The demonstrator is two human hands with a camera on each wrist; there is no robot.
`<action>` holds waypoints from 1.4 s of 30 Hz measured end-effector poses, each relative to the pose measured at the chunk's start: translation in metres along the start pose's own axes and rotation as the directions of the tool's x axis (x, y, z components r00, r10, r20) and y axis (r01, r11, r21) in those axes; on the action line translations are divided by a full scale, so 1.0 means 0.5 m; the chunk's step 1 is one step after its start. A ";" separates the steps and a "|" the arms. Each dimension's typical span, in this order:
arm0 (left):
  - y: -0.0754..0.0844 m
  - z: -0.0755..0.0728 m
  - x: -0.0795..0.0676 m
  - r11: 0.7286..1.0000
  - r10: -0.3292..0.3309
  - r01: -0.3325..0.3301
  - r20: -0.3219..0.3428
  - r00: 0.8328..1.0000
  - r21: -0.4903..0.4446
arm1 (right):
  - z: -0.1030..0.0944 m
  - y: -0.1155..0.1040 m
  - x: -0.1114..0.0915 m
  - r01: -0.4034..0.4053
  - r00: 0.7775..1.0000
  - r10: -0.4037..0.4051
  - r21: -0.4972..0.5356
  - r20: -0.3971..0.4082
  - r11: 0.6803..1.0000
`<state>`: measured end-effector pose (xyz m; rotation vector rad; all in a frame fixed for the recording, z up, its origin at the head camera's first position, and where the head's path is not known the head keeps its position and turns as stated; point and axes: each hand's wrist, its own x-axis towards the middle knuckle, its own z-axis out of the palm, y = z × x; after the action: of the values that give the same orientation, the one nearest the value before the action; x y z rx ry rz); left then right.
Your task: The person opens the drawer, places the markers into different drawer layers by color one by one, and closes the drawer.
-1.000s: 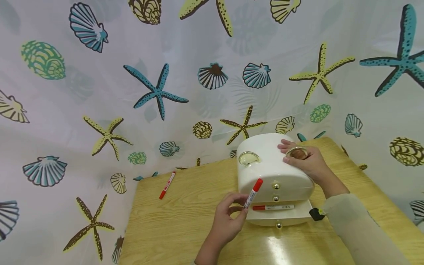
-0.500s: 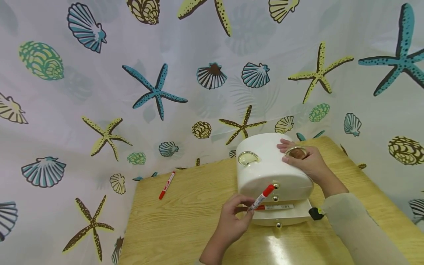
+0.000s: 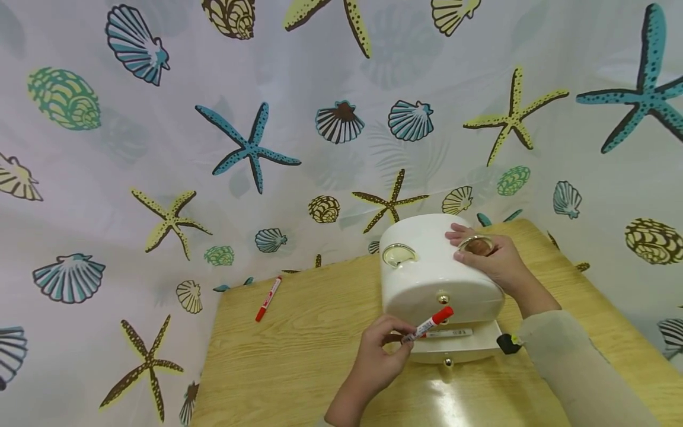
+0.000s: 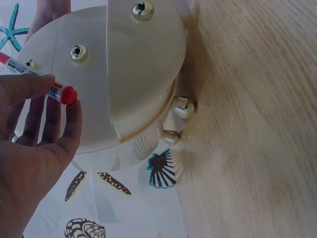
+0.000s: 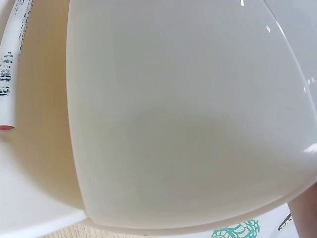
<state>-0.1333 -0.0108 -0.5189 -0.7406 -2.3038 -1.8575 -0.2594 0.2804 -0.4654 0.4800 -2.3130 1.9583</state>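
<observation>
My left hand (image 3: 381,356) pinches a red-capped white marker (image 3: 427,325) between thumb and fingers, tilted, its red cap pointing up and right. It hangs over the pulled-out bottom drawer (image 3: 487,341) of a white box (image 3: 427,237) with rounded sides and gold knobs. Inside that drawer lies another marker (image 3: 450,333), its red end mostly covered in the head view; the right wrist view shows its white barrel (image 5: 10,74). My right hand (image 3: 498,261) rests on the box's right top, fingers straight, around the gold-rimmed handle (image 3: 476,245).
A third red marker (image 3: 268,299) lies on the wooden table (image 3: 315,338) at the left. Another gold-rimmed handle (image 3: 399,256) sits on the box's left top. A curtain (image 3: 299,71) printed with shells and starfish hangs behind. A small black piece (image 3: 508,344) is at the right cuff.
My left hand has moved right and slightly down, and the marker in it has tipped from steep to flatter over the drawer. My right hand has stayed on the box.
</observation>
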 end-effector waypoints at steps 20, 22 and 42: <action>-0.050 0.030 -0.009 0.987 0.092 -0.082 -0.066 0.994 0.137 | 0.004 0.003 -0.003 -0.031 1.000 0.030 0.015 0.004 0.999; -0.048 0.022 -0.010 0.985 0.081 -0.070 -0.064 0.995 0.155 | 0.003 0.003 -0.002 -0.026 1.000 0.026 0.013 0.000 1.000; -0.062 -0.066 -0.019 0.970 -0.098 0.116 -0.092 0.991 0.212 | -0.004 0.000 0.000 -0.043 0.999 0.043 -0.006 -0.001 0.999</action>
<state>-0.1456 -0.0492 -0.5419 -0.5119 -2.4857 -1.6049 -0.2595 0.2825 -0.4650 0.4319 -2.3475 1.9691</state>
